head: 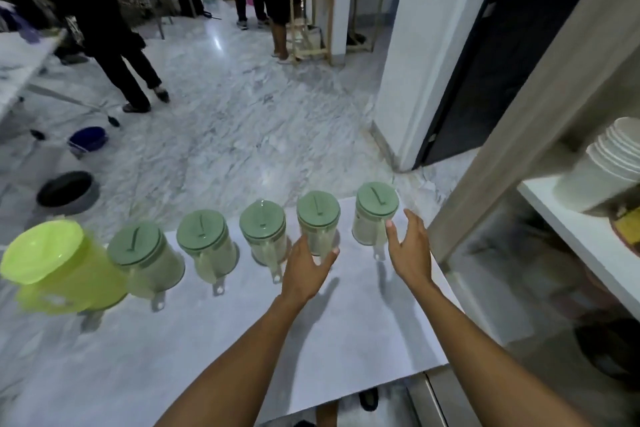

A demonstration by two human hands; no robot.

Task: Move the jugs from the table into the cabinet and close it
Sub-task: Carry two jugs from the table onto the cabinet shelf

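Several clear jugs with pale green lids stand in a row along the far edge of the white table [221, 350]. A bright lime green jug [59, 267] without a lid sits at the left end. My left hand [306, 270] reaches the second jug from the right [318, 218], fingers spread around its near side and touching it. My right hand [408, 250] is open beside the rightmost jug [374, 211], fingertips close to its handle. The open cabinet [575, 229] stands to the right.
On the cabinet's white shelf sits a stack of white bowls [609, 163]; darker items lie lower down. Beyond the table is marble floor with a blue basin [88, 140], a dark round bin [67, 189] and people standing farther back.
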